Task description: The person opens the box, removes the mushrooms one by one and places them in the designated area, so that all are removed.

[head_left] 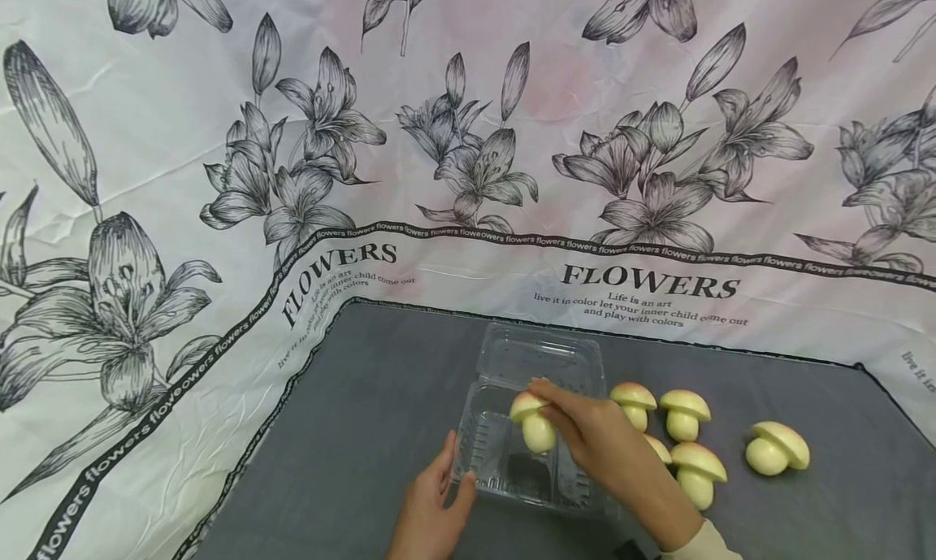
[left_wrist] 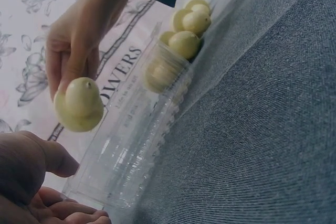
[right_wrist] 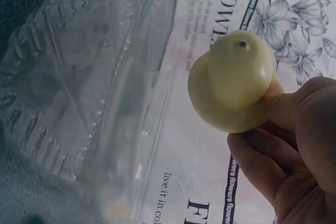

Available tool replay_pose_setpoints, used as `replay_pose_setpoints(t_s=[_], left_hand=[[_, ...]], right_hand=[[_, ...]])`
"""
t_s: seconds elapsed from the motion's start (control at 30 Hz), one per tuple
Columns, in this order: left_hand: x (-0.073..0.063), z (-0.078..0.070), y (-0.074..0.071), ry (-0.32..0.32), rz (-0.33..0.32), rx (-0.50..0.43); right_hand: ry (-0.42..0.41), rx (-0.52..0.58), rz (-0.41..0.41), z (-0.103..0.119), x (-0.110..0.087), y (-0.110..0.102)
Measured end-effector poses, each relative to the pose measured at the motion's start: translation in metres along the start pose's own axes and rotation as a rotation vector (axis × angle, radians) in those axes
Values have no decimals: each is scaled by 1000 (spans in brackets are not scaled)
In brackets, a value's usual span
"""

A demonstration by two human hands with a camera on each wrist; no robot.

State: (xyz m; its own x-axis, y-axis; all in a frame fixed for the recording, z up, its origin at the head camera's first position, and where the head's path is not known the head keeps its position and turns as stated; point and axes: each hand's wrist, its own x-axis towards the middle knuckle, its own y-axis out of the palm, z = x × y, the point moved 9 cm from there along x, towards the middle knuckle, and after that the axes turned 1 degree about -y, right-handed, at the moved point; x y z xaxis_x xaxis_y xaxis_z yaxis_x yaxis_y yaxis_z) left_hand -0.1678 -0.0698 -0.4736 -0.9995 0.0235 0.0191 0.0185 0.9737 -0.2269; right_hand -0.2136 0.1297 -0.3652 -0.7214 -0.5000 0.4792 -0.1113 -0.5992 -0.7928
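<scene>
My right hand (head_left: 585,422) pinches a pale yellow toy mushroom (head_left: 537,431) by its reddish cap, stem down, above the clear plastic container (head_left: 468,430). In the right wrist view, the thumb and fingers press the cap of this mushroom (right_wrist: 239,77) from the side, and a small dark spot marks the stem's end. At the container's left front corner, my left hand (head_left: 431,503) grips the rim between thumb and fingers. The left wrist view shows the thumb (left_wrist: 60,160) against the container wall (left_wrist: 115,156). I see no mushroom inside the container.
Several similar mushrooms (head_left: 685,414) cluster on the dark grey cloth (head_left: 351,430) right of the container, one partly behind the right arm. Another mushroom (head_left: 777,448) lies tipped over farther right. The container's lid (head_left: 541,353) lies open toward the flower-printed curtain (head_left: 468,275).
</scene>
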Motion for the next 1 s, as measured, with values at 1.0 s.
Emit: replay_pose_setpoints(t_s=[1.0], left_hand=[[2,0,2,-26,35,12]], right_hand=[[-52,-123,-254,-32,-39,-60]])
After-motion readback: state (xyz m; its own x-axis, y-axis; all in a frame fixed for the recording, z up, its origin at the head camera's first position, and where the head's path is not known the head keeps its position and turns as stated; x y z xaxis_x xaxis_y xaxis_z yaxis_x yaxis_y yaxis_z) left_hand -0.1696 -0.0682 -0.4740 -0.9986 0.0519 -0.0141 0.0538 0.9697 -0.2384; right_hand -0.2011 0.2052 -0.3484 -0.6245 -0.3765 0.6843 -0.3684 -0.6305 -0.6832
